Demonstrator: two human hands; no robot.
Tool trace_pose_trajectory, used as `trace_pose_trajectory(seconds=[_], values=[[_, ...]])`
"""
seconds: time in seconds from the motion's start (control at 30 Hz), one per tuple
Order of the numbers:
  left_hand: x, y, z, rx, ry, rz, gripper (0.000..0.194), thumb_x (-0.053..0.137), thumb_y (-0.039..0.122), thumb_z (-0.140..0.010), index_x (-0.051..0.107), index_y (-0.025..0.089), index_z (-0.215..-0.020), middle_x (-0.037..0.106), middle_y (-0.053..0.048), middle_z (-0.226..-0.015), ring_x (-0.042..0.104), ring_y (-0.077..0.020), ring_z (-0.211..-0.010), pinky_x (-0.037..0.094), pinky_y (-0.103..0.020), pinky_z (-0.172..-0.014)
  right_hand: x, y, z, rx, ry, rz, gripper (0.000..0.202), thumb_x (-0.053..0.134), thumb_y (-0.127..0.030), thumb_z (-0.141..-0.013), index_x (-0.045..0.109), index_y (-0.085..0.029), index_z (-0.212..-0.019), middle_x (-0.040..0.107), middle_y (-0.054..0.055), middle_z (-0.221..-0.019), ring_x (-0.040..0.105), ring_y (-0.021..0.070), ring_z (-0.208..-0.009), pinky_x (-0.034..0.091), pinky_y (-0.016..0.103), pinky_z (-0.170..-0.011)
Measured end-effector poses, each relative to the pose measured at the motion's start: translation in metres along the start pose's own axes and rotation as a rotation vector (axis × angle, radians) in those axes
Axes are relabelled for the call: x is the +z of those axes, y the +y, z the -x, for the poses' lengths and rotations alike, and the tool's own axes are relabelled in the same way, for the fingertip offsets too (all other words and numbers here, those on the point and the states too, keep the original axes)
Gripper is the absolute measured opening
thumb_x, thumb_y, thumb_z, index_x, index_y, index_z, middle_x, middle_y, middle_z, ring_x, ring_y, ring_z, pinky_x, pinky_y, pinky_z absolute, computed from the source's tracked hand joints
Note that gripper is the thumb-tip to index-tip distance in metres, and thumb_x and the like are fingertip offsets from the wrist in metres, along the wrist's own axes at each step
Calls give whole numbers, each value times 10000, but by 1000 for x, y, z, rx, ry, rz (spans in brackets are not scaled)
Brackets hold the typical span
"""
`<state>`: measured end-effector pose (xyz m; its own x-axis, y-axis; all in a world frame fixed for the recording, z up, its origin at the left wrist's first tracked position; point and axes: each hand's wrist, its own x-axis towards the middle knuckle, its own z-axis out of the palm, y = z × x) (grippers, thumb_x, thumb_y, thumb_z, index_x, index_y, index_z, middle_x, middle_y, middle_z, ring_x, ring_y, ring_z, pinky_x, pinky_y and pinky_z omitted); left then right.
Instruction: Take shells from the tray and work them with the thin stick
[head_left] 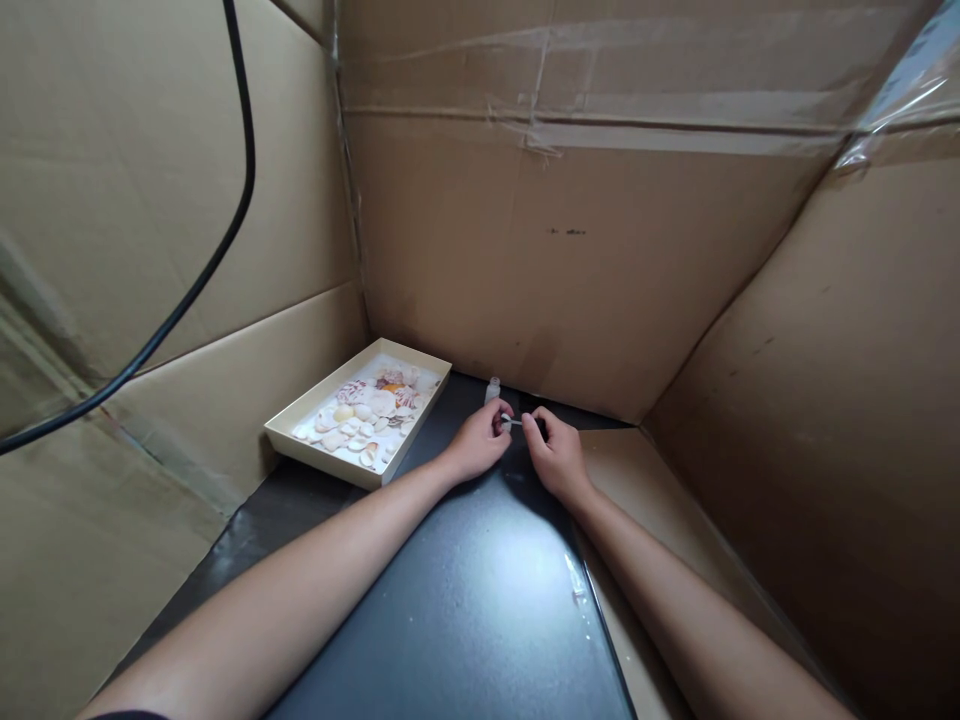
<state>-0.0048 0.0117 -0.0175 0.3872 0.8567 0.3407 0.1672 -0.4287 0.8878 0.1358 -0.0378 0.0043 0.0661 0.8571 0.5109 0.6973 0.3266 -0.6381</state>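
My left hand (480, 441) is closed, its thumb and fingers pinching a small pale piece (506, 423) mostly covered by the fingertips. From the right, my right hand (556, 452) grips a thin, light-coloured stick (516, 422) whose tip reaches the small piece. Whether the stick is a brush or a swab cannot be made out. Just behind my left hand stands a small clear bottle (493, 388), its lower part hidden by the fingers. Left of the hands, a shallow cream tray (328, 462) holds several seashells (379, 403) of white, orange and striped purple on a white base.
Cardboard walls (480, 250) close in the dark tabletop (465, 600) at the back and both sides. A flat cardboard sheet (637, 480) lies along the right. At the left, a black cable (244, 150) hangs in a curve.
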Motion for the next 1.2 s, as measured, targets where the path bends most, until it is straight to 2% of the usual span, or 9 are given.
trace_pose_trajectory(seconds=[0.07, 0.23, 0.37, 0.5, 0.7, 0.83, 0.93, 1.07, 1.2], values=[[0, 0, 0, -2, -2, -7, 186, 510, 120, -742, 497, 169, -921, 406, 54, -673, 381, -87, -610, 311, -213, -576, 0, 1, 0, 30, 15, 32, 354, 410, -461, -902, 530, -196, -700, 491, -28, -569, 438, 121, -542, 279, 232, -540], [-1, 0, 0, 16, 6, -9, 188, 517, 131, -740, 499, 173, -922, 413, 51, -679, 388, -87, -609, 313, -213, -579, 0, 0, 0, -28, 3, -27, 357, 407, -456, -905, 528, -194, -694, 501, -28, -576, 451, 116, -547, 301, 221, -549], [-1, 1, 1, 16, 13, -14, 197, 521, 122, -730, 497, 176, -917, 409, 47, -674, 387, -92, -604, 312, -217, -571, 0, 1, 0, 21, 41, 12, 365, 404, -471, -904, 531, -197, -700, 512, -22, -576, 456, 126, -549, 294, 231, -546], [-2, 3, 1, 10, 19, -20, 218, 508, 86, -717, 485, 181, -911, 386, 51, -660, 364, -91, -593, 303, -219, -563, 0, 2, 0, -21, 0, -21, 354, 408, -465, -905, 527, -197, -707, 504, -27, -577, 458, 121, -551, 300, 229, -554], [-2, 4, 2, 0, 10, -20, 237, 492, 64, -702, 475, 179, -909, 357, 61, -649, 348, -83, -585, 281, -212, -553, -1, 2, 0, -6, 25, -34, 362, 398, -479, -907, 524, -198, -716, 498, -29, -572, 454, 122, -544, 300, 229, -551], [-2, 3, 1, -4, 13, 6, 252, 499, 57, -692, 475, 178, -911, 357, 66, -646, 341, -77, -577, 277, -206, -557, -1, 2, -1, 7, 16, 35, 346, 407, -464, -902, 543, -199, -726, 509, -24, -582, 452, 124, -544, 289, 232, -550], [-2, 1, 0, -2, 6, 16, 242, 501, 67, -705, 472, 179, -918, 366, 65, -645, 350, -77, -574, 283, -205, -559, -1, 2, -1, 11, 42, 16, 355, 396, -466, -906, 543, -197, -727, 511, -21, -592, 460, 126, -559, 296, 232, -559], [-2, 2, 0, 29, 13, 1, 186, 501, 98, -752, 475, 174, -920, 425, 44, -697, 395, -84, -606, 321, -211, -581, -1, 2, -1, -33, -12, -18, 343, 405, -456, -907, 534, -196, -724, 505, -27, -594, 459, 119, -558, 294, 230, -558], [-2, 7, 0, 8, 17, -24, 178, 500, 115, -783, 483, 164, -953, 431, 44, -700, 401, -82, -591, 330, -211, -572, -1, 2, -1, 20, 59, 24, 339, 411, -453, -903, 536, -195, -721, 512, -24, -593, 463, 124, -567, 295, 231, -563]])
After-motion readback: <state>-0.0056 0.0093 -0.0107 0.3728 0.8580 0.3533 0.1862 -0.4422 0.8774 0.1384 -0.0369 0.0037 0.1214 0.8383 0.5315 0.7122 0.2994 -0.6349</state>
